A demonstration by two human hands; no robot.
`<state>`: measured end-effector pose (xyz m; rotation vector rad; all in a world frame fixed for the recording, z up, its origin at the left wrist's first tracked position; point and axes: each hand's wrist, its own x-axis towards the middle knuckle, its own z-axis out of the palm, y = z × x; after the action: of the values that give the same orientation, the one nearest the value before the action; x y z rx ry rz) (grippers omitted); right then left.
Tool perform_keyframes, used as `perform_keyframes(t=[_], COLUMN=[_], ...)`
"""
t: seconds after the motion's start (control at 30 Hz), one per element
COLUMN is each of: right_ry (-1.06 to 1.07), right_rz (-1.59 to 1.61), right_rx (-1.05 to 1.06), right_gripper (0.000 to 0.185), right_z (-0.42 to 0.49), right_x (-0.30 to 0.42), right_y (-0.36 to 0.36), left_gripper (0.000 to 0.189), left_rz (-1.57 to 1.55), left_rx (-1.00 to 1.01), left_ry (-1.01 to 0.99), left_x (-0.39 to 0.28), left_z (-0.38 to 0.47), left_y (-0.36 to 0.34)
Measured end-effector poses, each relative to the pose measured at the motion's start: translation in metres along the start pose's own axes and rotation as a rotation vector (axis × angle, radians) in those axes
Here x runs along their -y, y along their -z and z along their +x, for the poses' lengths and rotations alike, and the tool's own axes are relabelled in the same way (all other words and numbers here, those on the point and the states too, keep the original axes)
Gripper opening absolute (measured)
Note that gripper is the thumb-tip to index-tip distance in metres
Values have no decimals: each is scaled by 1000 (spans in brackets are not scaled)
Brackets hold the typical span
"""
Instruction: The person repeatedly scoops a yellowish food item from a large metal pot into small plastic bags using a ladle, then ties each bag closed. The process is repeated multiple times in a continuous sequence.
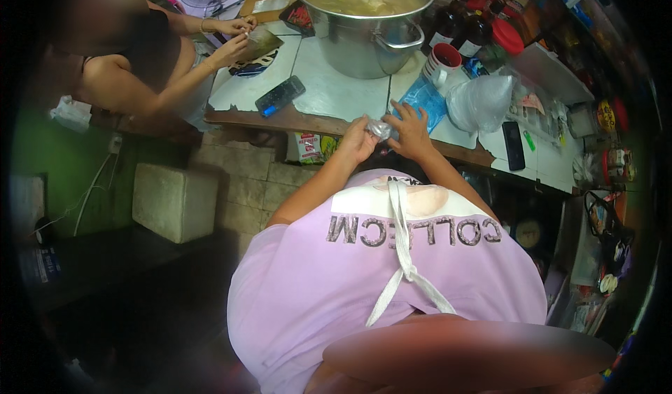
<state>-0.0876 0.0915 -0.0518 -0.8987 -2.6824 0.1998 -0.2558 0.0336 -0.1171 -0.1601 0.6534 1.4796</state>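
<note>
Just over the table's near edge, my left hand (359,141) grips one side of a small clear plastic bag (380,129). My right hand (409,130) is at its other side, thumb against the plastic and fingers spread above. Blue plastic packaging (424,102) lies beyond my right hand, with a red-and-white mug (442,63) at its far end. A bulging clear plastic bag (480,102) stands to the right. The large steel pot (362,42) holds broth with pale chunks, farther back on the white table (336,97).
A person (152,52) at the left handles a small item over a leaf-like sheet (260,43). Dark phones lie at the left (280,95) and right (513,145). Dark bottles (472,34) and jars crowd the right. A pale box-like block (175,202) stands below left.
</note>
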Motion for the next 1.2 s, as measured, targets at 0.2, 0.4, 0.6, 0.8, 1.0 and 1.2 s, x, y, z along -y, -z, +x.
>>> perform_keyframes(t=[0.2,0.4,0.6,0.8,1.0,1.2], right_ry=[-215,-275,-214,-107,-447,-493], right_rz=[-172,-128,832,1164,1625,1284], right_rx=[23,101,-50,-8,-164,-61], right_gripper=[30,51,64,47,15,19], right_z=[3,-2,22,29,30,34], right_x=[-54,-64,-25,21,5,8], right_y=[-17,-8,72,102,101,113], left_gripper=[28,26,13,15,28,50], left_rz=[-96,-203,-119,69,594,1471], left_rx=[69,72,296,366,224,212], left_ry=[247,278,14,-123,-382,-1048], left_x=[-17,-65,-85,-78,-93,-91], left_z=[-5,-39,-58,-85,-100,-110], left_y=[-5,-2,-60,-110,-116,-124])
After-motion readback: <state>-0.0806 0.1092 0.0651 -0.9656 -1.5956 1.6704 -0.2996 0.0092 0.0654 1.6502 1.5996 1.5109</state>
